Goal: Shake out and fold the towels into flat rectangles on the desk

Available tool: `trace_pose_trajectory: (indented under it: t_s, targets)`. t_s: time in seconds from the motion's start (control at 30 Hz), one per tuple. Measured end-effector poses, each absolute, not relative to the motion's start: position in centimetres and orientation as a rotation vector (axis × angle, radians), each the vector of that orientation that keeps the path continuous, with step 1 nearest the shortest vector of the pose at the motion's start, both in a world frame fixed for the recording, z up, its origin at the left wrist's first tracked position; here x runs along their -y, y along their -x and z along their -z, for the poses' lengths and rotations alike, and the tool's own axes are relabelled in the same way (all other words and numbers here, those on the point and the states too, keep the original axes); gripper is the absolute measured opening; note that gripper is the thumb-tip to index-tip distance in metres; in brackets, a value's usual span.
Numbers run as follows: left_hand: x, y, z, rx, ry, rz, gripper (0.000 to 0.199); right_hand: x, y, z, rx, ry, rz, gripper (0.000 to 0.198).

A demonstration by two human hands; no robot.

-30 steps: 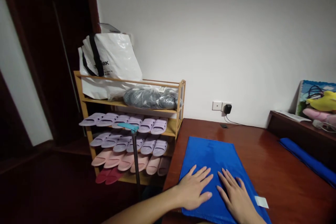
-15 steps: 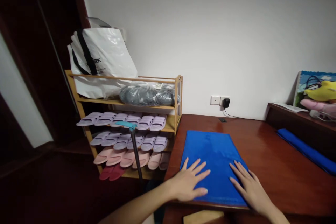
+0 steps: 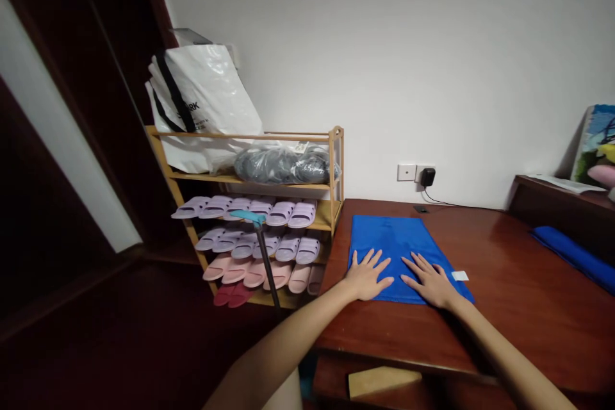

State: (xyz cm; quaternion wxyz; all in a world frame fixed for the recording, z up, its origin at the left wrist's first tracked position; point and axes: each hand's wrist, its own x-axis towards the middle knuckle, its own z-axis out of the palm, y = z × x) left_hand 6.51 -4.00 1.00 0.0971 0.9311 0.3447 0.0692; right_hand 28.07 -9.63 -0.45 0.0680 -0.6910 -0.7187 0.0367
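Observation:
A flat blue piece of fabric point(image 3: 394, 237), folded into a rough rectangle, lies on the brown wooden desk point(image 3: 509, 333). My left hand point(image 3: 369, 277) rests palm down on its left part, fingers spread. On its right part lies my right hand point(image 3: 430, 278), also flat with fingers apart. A small white tag point(image 3: 460, 275) sticks out from the fabric's right edge, beside my right hand. Another blue fabric piece point(image 3: 576, 259), long and narrow, lies at the right of the desk by the raised shelf.
Left of the desk stands a wooden shoe rack point(image 3: 336, 166) with purple, pink and red slippers, a white bag point(image 3: 216, 96) and a plastic-wrapped grey bundle point(image 3: 283, 165). A blue-topped pole point(image 3: 269, 262) stands before it. A black plug point(image 3: 427, 177) sits in the wall socket.
Both hands and the blue fabric have slid away from the desk's front edge, toward the wall. My hands are closer together, and the white tag now shows. The view has shifted left.

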Motion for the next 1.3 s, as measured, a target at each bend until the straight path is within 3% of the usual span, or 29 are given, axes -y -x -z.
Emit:
trace_pose_trajectory:
  t_s: [0.77,1.1,1.3]
  targets:
    - [-12.4,-5.4,-0.7,-1.066,-2.772,-0.173,0.062,-6.8,-27.3,1.7,2.093,2.078,-0.117,0.074]
    - [-12.7,-5.3,-0.6,-1.096,-2.752,-0.181,0.063,-5.0,-28.4,2.1,2.036,2.006,0.011,0.061]
    - [-12.2,-5.2,-0.7,-1.128,-2.77,-0.175,0.064,-0.4,-34.1,2.9,1.905,2.1,0.009,0.065]
